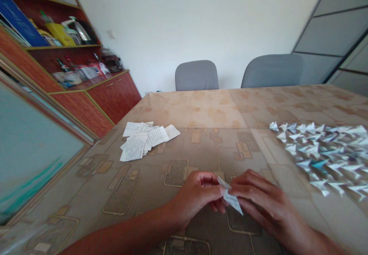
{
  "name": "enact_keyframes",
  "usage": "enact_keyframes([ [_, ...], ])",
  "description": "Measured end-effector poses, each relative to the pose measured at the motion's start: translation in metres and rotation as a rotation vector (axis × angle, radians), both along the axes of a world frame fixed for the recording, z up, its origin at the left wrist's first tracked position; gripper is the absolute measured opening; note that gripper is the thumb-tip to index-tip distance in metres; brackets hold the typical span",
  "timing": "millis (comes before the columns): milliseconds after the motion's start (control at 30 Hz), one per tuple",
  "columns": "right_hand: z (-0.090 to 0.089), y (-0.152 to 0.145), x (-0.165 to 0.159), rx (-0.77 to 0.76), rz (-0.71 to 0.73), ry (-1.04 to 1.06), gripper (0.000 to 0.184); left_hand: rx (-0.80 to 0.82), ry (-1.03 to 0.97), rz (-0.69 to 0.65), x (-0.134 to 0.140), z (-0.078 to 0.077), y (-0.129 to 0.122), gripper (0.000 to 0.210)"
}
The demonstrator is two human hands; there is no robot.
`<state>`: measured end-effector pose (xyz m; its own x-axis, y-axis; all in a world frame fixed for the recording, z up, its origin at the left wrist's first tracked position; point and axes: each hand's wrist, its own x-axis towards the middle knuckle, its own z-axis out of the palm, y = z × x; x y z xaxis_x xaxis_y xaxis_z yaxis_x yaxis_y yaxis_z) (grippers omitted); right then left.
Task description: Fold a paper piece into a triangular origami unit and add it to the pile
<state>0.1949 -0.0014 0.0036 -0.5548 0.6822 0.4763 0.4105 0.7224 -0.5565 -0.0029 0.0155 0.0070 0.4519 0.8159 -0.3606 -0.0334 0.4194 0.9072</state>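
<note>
Head view, standing by the table: fingertips of both hands close together, one small piece of folded printed paper (233, 201) pinched between them. Left hand (199, 188): thumb pressed on the paper, other fingers curled in beneath. Right hand (260, 193): fingertips narrowed on the same piece from the other side, palm down. Paper tilted, one sharp point aimed toward the person, just above the patterned tablecloth (201, 149).

Further out, beyond the left hand: a loose, overlapping heap of printed paper slips (143, 140), lying flat. To the right, well apart from the slips: rows of small folded paper figures (330, 153), mostly white, with a teal one (319, 165) among them.

Past the table's far edge: a grey chair (197, 74) and a second grey chair (271, 71). Far left, a red-brown shelf unit (107, 101) bearing a kettle (81, 32) and assorted clutter.
</note>
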Motion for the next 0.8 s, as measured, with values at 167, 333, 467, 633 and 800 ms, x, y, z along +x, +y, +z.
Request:
enact_keyframes([
  [167, 0.000, 0.000, 0.000, -0.023, 0.017, 0.008, 0.017, 0.031, -0.027, 0.030, -0.001, -0.002, -0.001, 0.021],
  [333, -0.001, 0.001, 0.000, -0.082, 0.013, 0.058, 0.018, 0.066, -0.130, 0.103, 0.000, -0.009, -0.002, 0.024],
  [467, -0.004, 0.000, -0.004, -0.215, -0.041, 0.177, 0.015, 0.177, -0.131, 0.104, 0.001, -0.008, -0.003, 0.018],
  [633, -0.011, -0.001, -0.009, -0.347, -0.155, 0.275, 0.009, 0.343, 0.013, 0.081, 0.000, -0.004, -0.008, 0.005],
  [800, -0.017, -0.002, -0.008, -0.354, -0.226, 0.262, 0.010, 0.441, 0.062, 0.075, 0.000, -0.008, -0.012, 0.012],
])
